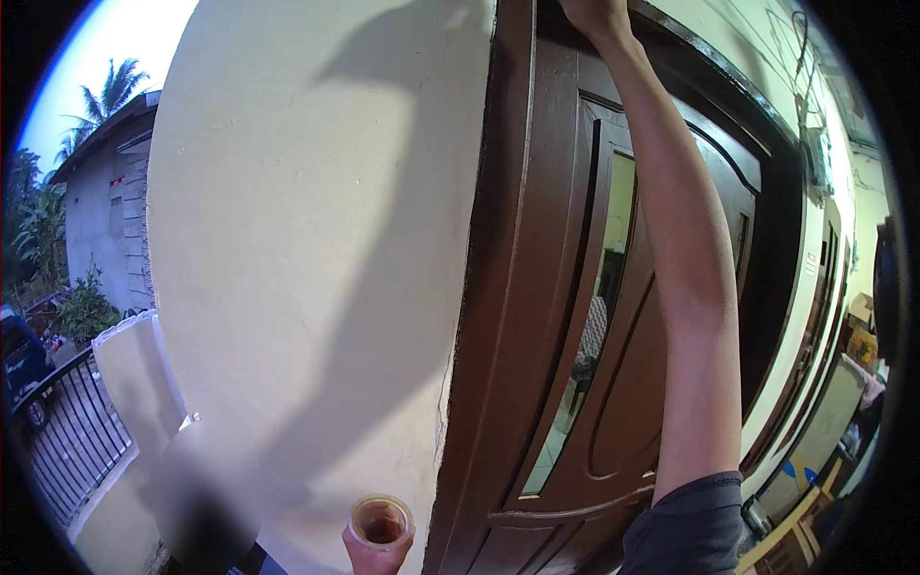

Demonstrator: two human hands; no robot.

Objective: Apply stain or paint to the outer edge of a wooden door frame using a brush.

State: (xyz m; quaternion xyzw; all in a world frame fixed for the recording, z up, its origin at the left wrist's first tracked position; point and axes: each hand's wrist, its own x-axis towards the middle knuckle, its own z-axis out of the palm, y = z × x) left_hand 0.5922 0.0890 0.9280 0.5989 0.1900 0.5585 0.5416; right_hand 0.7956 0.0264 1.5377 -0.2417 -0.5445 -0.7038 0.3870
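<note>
My left hand (372,553) shows at the lower edge, wrapped around a small clear cup (380,523) with dark brown liquid inside. It is held upright close to the cream wall (316,240). My right arm stretches straight up along the dark brown wooden door (556,316). At the top edge, my right hand (592,13) rests against the upper part of the door frame (498,192); its fingers are cut off by the picture edge, so what it holds is hidden. The door has a narrow glass panel (589,316).
To the left a low cream wall (134,374) and a black metal railing (72,431) border a drop to the outside, with a dark vehicle (21,359), a grey building (101,211) and palms beyond. At right, a second doorway (815,316) and cluttered furniture (824,460).
</note>
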